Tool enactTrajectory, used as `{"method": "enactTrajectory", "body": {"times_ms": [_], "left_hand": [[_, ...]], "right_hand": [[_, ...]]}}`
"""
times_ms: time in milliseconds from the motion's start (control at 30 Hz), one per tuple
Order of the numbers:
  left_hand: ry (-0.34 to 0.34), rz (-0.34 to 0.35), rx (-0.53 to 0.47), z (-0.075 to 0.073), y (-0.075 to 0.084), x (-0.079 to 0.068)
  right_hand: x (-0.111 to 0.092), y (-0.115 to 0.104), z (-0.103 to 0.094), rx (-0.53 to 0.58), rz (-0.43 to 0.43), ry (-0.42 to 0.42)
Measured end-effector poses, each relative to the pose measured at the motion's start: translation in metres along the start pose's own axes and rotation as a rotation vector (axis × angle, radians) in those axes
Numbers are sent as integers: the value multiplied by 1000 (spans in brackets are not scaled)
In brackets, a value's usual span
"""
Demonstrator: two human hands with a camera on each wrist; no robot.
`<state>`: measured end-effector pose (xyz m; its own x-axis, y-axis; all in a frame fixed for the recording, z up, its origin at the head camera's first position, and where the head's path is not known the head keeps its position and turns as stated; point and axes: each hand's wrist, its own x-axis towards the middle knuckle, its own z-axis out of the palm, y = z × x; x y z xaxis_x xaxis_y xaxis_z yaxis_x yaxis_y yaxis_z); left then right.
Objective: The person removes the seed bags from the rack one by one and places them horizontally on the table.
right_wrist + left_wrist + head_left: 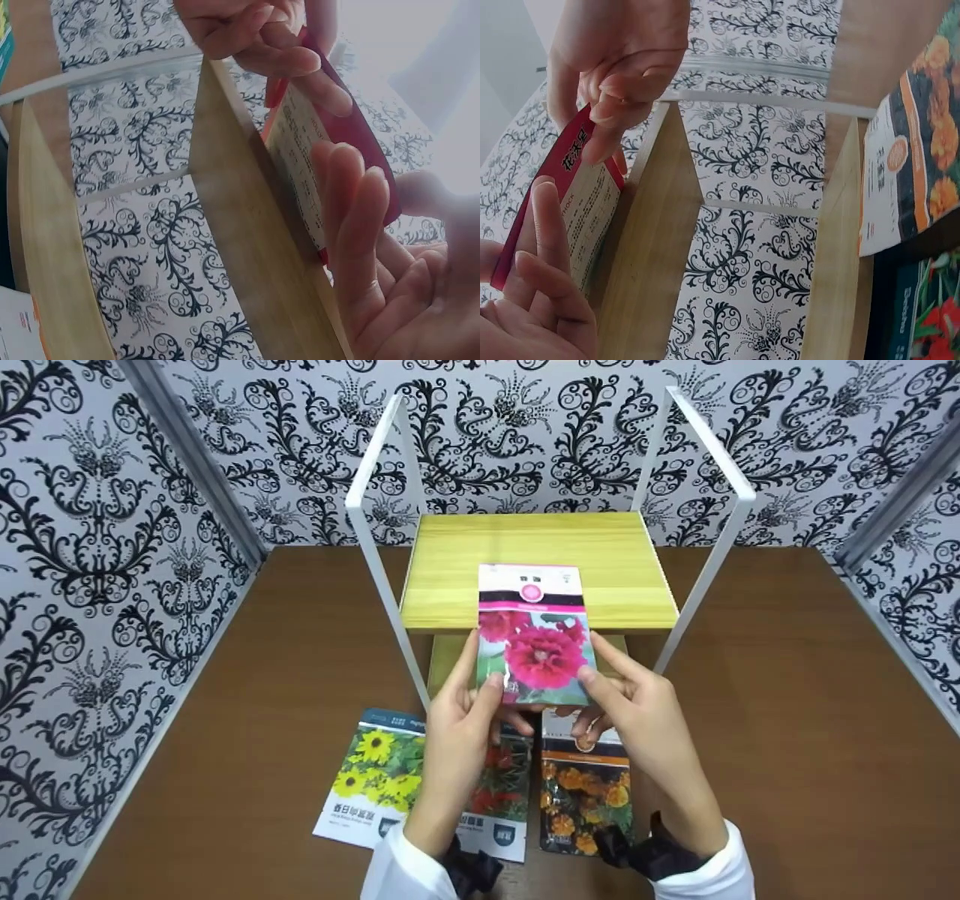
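Both hands hold up a seed packet [536,634] with a pink flower picture, in front of the upper shelf board. My left hand [457,720] pinches its lower left side, thumb on the front and fingers behind. The right hand [637,712] grips the lower right side the same way. In the left wrist view the packet's printed back [585,202] faces the camera. Beneath the hands lie a yellow-flower packet [375,780], a red-flower packet [499,802] partly covered by the left arm, and an orange-flower packet [581,802].
A white-framed rack with a yellow wood upper board [525,540] and a lower board [448,656] stands on the brown table [247,697]. Its white side posts [386,577] rise left and right of the hands. Patterned walls [510,442] enclose the table.
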<state>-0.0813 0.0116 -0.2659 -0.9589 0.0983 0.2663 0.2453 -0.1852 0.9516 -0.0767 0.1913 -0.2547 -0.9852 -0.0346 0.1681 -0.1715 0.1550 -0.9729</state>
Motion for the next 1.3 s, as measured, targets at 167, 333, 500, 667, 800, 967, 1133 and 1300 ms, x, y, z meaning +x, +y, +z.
{"method": "enactTrajectory", "body": {"times_ms": [167,333,500,667,800,967,1133,1300], "left_hand": [[-5,-58,-22,4,-2,-9],[-6,-67,-34,4,-20,-13],[-20,-62,-69,2,-21,-20],[-56,-69,-59,1,-20,-27],[-73,-108,-30,1,-24,-31],[-106,-95,-53,4,-22,-33],[-144,-70,-87,6,-22,-33],[-207,-79,-150,6,-29,-32]], "right_hand": [[3,17,-9,67,-4,13],[4,23,-15,52,7,-14],[5,23,-22,8,4,-5],[5,23,-29,-31,17,-31],[4,25,-35,-34,40,-90],[1,26,-47,-51,12,-186],[-3,29,-53,-35,-25,-217],[-12,40,-50,90,-61,-165]]}}
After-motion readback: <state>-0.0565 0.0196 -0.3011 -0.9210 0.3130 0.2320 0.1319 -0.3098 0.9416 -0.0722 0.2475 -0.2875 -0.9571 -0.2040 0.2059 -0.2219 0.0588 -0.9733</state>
